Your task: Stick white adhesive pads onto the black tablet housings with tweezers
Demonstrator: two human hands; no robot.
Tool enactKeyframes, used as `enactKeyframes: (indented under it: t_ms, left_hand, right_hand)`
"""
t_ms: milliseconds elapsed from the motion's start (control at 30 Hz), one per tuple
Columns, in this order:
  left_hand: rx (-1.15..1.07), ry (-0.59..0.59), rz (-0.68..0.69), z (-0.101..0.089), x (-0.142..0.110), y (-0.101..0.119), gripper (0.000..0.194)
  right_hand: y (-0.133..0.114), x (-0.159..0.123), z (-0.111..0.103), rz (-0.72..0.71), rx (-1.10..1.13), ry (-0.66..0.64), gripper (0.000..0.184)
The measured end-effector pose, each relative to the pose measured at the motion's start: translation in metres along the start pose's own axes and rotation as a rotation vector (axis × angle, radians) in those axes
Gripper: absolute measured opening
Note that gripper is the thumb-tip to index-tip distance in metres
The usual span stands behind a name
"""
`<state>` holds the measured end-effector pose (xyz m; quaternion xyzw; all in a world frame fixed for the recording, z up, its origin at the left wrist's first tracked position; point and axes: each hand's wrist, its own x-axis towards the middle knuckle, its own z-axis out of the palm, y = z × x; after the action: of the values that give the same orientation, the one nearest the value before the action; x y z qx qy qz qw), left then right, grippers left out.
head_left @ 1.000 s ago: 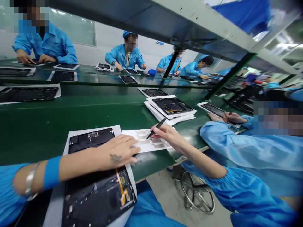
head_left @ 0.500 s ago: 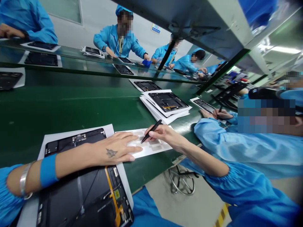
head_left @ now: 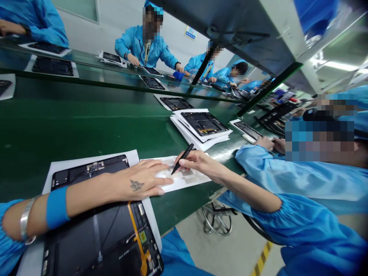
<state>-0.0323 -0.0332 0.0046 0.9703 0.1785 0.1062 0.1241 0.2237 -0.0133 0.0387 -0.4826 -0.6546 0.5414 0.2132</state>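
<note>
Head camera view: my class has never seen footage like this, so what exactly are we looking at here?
This picture comes from a camera worn on a person's head, looking forward and down. The person's left hand lies across a dark tablet back with exposed circuitry, which sits on white paper on a green conveyor belt. The right hand holds a black pen-shaped tool, its tip over a white sheet with grey strips. Beyond lies a stack of tablets on paper. At right shows a co-worker's blue sleeve.
</note>
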Motion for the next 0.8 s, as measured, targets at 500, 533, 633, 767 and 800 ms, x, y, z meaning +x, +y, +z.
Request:
enactKeyframes:
  t_ms: [500,533,633,767,800]
  left_hand:
    - [0.211,0.037,-0.232,-0.037,-0.038,0.003,0.044]
    - [0.238,0.06,-0.318,-0.045,-0.053,0.0,0.04]
    - [0.334,-0.002,-0.543,-0.058,-0.099,-0.007,0.034]
    - [0.348,0.041,-0.536,-0.047,-0.136,-0.01,0.03]
    - [0.336,0.084,-0.51,-0.042,-0.14,-0.01,0.03]
  right_hand:
    - [-0.039,0.004,0.028,-0.337,0.327,0.399,0.035]
    - [-0.043,0.009,0.034,-0.322,0.321,0.369,0.037]
    - [-0.052,0.03,0.059,-0.282,0.299,0.239,0.04]
    - [-0.06,0.069,0.101,-0.27,0.257,0.061,0.041]
    - [-0.061,0.078,0.111,-0.262,0.241,0.033,0.04]
